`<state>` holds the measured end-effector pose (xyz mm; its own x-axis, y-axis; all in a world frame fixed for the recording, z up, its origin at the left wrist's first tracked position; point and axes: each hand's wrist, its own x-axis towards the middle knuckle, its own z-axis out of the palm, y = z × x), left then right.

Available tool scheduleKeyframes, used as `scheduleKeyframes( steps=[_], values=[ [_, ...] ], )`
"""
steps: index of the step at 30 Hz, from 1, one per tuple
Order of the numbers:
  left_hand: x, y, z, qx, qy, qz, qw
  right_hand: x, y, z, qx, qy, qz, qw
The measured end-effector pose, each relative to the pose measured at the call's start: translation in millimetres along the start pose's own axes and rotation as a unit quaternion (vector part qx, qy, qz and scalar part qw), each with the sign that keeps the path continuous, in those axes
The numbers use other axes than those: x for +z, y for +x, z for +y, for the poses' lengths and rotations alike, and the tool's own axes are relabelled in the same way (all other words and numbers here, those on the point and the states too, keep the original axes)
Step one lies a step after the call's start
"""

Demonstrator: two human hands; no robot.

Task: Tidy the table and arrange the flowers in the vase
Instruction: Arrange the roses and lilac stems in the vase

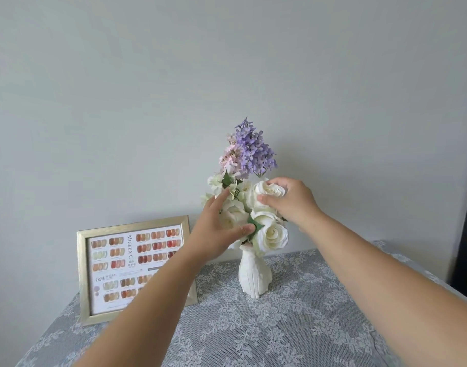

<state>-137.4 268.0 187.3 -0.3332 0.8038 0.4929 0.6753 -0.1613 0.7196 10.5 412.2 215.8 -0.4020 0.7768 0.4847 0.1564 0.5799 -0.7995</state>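
While both hands grip white roses (273, 233), stems stay hidden in the vase (253, 274)

A gold-framed nail-colour chart (133, 271) standing on the lace-covered table reads "MIGEEN.C" vertically down its centre and "024" at lower left; its smaller captions appear too blurred to read.
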Motion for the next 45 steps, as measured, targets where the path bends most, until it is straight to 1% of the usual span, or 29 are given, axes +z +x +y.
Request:
scheduleKeyframes(
  steps=[7, 11, 13, 15, 17, 18, 21, 25, 30, 33, 35, 36, 38, 40, 43, 45],
  values=[
    [-3.7, -4.3, -3.4, -0.005, 0.036, 0.014, 0.999, -11.2, -0.6, 4.8, 0.030, 0.008, -0.048, 0.998],
    [-10.4, -14.0, -3.4, -0.003, 0.057, 0.044, 0.997, -24.7, -15.0, 13.9, 0.000, -0.011, -0.074, 0.997],
    [-9.6, -20.3, 0.6, 0.005, 0.071, 0.053, 0.996, -31.4, -23.0, 20.3, -0.015, 0.006, -0.061, 0.998],
    [-3.1, -26.4, 8.8, 0.038, 0.138, 0.065, 0.988, -36.1, -29.0, 27.5, -0.017, 0.052, -0.037, 0.998],
    [7.9, -30.0, 16.9, 0.080, 0.229, 0.073, 0.967, -38.0, -34.2, 33.7, -0.009, 0.105, -0.015, 0.994],
    [13.6, -29.9, 20.2, 0.089, 0.255, 0.074, 0.960, -38.6, -36.3, 36.8, -0.006, 0.120, -0.003, 0.993],
    [23.7, -23.0, 24.5, 0.070, 0.277, 0.077, 0.955, -39.6, -40.6, 43.8, -0.007, 0.122, 0.015, 0.992],
    [22.7, -9.2, 18.2, 0.042, 0.247, 0.084, 0.965, -38.4, -42.8, 47.6, -0.005, 0.120, -0.005, 0.993],
    [26.0, -8.8, 8.5, 0.028, 0.285, 0.060, 0.956, -36.9, -45.7, 49.0, -0.003, 0.090, -0.020, 0.996],
    [21.9, -13.0, 12.1, 0.036, 0.261, 0.068, 0.962, -34.7, -47.4, 50.9, -0.010, 0.094, 0.010, 0.996],
    [16.2, -19.1, 13.7, 0.056, 0.243, 0.092, 0.964, -31.5, -50.5, 54.3, -0.007, 0.133, 0.062, 0.989],
    [13.3, -23.2, 13.1, 0.063, 0.221, 0.107, 0.967, -29.3, -52.6, 58.1, 0.014, 0.178, 0.095, 0.979],
    [9.7, -33.7, 8.8, 0.066, 0.129, 0.135, 0.980, -22.9, -57.7, 69.5, 0.083, 0.264, 0.150, 0.949],
    [11.6, -46.4, -0.3, 0.055, 0.023, 0.170, 0.984, -13.6, -63.8, 84.6, 0.155, 0.295, 0.178, 0.926],
    [30.5, -66.9, -22.4, -0.004, -0.116, 0.208, 0.971, 7.8, -74.4, 104.8, 0.229, 0.296, 0.168, 0.912],
    [51.8, -78.8, -41.7, -0.065, -0.165, 0.214, 0.961, 24.5, -80.9, 114.0, 0.280, 0.325, 0.118, 0.895]
  ],
)
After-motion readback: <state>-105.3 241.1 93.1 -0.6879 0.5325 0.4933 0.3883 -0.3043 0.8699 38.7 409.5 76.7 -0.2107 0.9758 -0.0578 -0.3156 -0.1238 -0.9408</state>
